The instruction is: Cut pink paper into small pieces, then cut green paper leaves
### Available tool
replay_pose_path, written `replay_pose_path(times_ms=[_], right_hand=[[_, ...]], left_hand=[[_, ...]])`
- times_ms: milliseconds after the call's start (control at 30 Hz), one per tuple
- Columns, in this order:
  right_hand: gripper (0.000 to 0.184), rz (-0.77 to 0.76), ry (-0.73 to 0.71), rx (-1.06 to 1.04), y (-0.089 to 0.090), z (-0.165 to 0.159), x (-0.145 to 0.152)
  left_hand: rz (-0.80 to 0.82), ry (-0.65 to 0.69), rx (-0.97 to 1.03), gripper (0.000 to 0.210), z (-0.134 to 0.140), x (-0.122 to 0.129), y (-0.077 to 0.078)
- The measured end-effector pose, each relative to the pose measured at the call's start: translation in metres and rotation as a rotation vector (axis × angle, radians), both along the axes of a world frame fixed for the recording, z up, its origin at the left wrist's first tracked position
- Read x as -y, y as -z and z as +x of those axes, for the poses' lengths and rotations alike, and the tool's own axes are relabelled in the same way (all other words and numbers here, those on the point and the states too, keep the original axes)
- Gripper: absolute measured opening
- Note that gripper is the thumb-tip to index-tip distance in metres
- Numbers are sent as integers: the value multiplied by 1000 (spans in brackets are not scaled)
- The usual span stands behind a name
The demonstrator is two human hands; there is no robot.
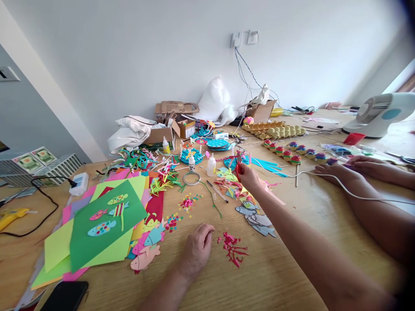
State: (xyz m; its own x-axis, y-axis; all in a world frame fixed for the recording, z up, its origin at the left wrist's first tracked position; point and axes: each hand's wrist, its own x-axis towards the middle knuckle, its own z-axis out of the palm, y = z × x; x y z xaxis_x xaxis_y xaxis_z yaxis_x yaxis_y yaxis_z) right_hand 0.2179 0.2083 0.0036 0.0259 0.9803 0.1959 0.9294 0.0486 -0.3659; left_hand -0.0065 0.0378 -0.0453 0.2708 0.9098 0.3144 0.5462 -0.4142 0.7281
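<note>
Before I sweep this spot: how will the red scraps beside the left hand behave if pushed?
The red scraps look like thin paper slivers, so they are probably very light and floppy. They lie loose in a ragged heap, so a push would likely scatter some.

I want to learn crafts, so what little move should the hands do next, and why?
Perhaps bring what look like red-handled scissors nearer to the left hand: the right hand grips them out by the colourful paper pieces, while the left rests near the pink scraps.

Red tool [239, 170] mostly hidden, phone [66, 296] cropped
</note>
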Motion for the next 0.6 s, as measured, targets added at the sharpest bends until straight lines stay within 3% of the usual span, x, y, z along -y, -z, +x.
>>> replay_pose_path(times_ms=[600], right_hand=[[28, -111, -95, 18, 2, -4, 3]], left_hand=[[-28, -5, 38, 22, -1, -2, -1]])
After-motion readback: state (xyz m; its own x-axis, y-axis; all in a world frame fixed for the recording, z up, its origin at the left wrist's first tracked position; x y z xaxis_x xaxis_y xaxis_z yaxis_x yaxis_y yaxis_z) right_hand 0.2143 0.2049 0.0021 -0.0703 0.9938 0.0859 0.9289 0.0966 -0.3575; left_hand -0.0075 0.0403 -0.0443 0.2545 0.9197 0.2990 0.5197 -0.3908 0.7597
